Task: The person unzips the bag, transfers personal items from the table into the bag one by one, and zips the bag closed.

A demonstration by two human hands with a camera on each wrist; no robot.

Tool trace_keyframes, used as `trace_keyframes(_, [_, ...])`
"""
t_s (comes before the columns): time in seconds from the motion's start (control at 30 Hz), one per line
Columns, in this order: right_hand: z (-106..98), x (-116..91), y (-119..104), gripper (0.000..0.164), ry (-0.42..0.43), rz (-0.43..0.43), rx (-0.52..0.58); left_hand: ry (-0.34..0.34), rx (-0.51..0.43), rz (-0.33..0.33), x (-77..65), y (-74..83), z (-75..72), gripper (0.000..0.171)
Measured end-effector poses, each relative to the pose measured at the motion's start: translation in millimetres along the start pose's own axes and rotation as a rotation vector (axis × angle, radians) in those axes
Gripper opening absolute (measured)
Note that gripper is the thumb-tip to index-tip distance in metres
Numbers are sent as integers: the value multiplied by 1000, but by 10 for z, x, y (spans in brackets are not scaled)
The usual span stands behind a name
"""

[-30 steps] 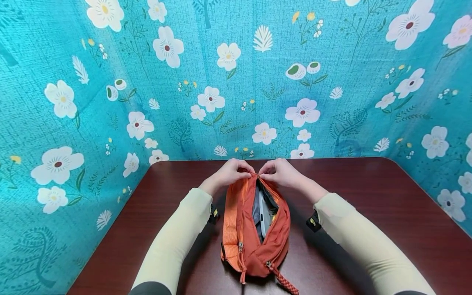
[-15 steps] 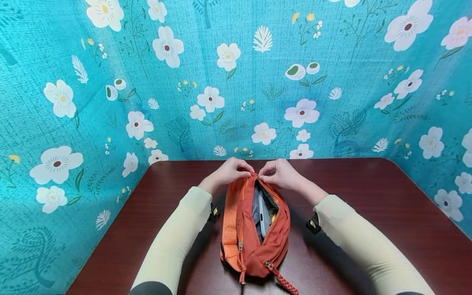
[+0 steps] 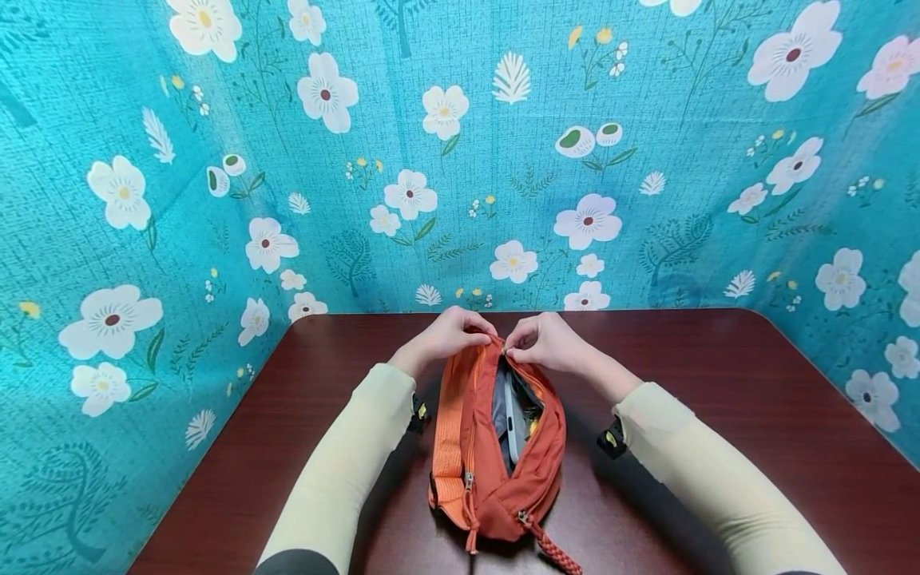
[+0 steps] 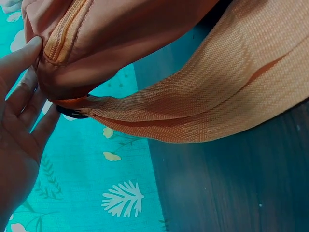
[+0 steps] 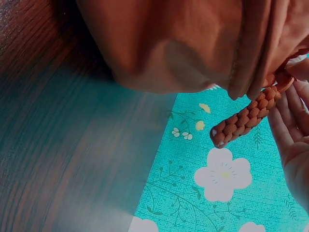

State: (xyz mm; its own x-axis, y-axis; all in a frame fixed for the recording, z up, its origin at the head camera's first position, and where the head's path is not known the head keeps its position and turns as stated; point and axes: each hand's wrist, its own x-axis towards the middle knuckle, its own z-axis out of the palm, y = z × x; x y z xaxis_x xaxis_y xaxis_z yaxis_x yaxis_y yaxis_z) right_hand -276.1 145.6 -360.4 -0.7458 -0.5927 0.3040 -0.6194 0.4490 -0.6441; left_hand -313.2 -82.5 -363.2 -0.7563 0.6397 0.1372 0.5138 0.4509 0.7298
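An orange-red waist bag (image 3: 489,503) stands on the table with its top zip gaping. My left hand (image 3: 449,334) pinches the fabric at its far end; in the left wrist view the thumb (image 4: 19,60) presses beside the end of an orange zip (image 4: 63,34). From the right, my right hand (image 3: 548,342) pinches the zip pull at the far end of the opening. A braided cord (image 5: 246,116) hangs by that hand in the right wrist view. Inside lie a light grey flat object (image 3: 513,423) with a dark slot and something yellow (image 3: 533,426).
The dark red-brown table (image 3: 704,415) ends at a teal flowered cloth (image 3: 402,128). A wide orange webbing strap (image 3: 449,423) runs along the bag's left side. At its near end hang a thin cord pull (image 3: 471,515) and another braided pull (image 3: 553,547).
My right fingertips have shifted very slightly toward me along the zip. The left hand and the bag stay almost where they were.
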Motion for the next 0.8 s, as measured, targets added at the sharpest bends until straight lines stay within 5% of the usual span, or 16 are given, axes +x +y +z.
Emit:
trace_keyframes(0.3, [-14, -54, -39, 7, 6, 64, 40, 5, 0, -20, 27, -7, 9, 16])
trace_keyframes(0.63, [33, -151, -135, 7, -41, -28, 28, 31, 5, -79, 49, -14, -10, 17])
trace_keyframes(0.8, [43, -236, -166, 8, -32, -29, 48, 28, 17, -52, 68, -10, -6, 17])
